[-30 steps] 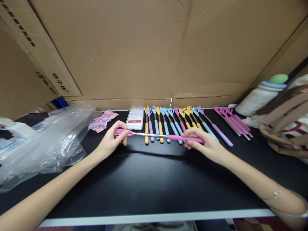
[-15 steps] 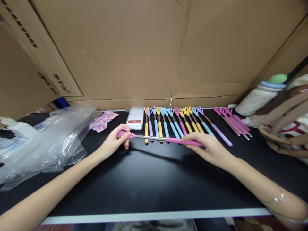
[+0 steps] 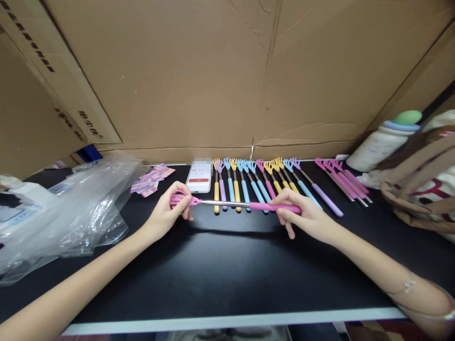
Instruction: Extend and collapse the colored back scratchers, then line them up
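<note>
Holding a pink scratcher (image 3: 256, 206), left hand (image 3: 168, 206) and right hand (image 3: 303, 214) closed (phone (image 3: 199, 174) behind), bags (image 3: 90, 203) left, bottle (image 3: 378, 148) right.

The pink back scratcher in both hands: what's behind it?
Behind the pink back scratcher, a row of yellow, purple, blue and pink scratchers lies on the black table. It and the right hand cover parts of some handles, so those stretches can't be seen.

Back scratcher (image 3: 232, 204): lifted, nearly level
Claw (image 3: 194, 201): pink, at nine o'clock
Rod (image 3: 225, 203): thin, silver, straight
Handle (image 3: 261, 206): pink, at three o'clock
</note>
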Demonstrator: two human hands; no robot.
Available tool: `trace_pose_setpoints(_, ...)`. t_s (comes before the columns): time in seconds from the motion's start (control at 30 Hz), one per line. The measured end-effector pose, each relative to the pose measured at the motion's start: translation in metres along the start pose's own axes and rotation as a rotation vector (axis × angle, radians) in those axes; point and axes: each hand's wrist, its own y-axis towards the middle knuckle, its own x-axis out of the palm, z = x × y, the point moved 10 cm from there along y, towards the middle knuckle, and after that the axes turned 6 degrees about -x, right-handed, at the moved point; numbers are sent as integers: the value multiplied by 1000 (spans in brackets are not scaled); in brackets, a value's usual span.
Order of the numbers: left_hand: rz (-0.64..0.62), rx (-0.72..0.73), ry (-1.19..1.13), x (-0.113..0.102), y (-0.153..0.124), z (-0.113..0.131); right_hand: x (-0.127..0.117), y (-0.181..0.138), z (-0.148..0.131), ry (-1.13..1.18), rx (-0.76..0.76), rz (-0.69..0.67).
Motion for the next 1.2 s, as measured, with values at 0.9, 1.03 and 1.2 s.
trace_pose_setpoints(0.9, -54, 68, 135, 18, -15, 9, 26, -6, 27, 293, 268, -106)
trace_pose_setpoints(1.03, -64, 74, 156, 19, -14, 12, 18, -2, 19, 167, 219, -27)
trace_pose_setpoints(1.2, -67, 37, 181, 19, -13, 9, 5, 4, 17, 26, 156, 66)
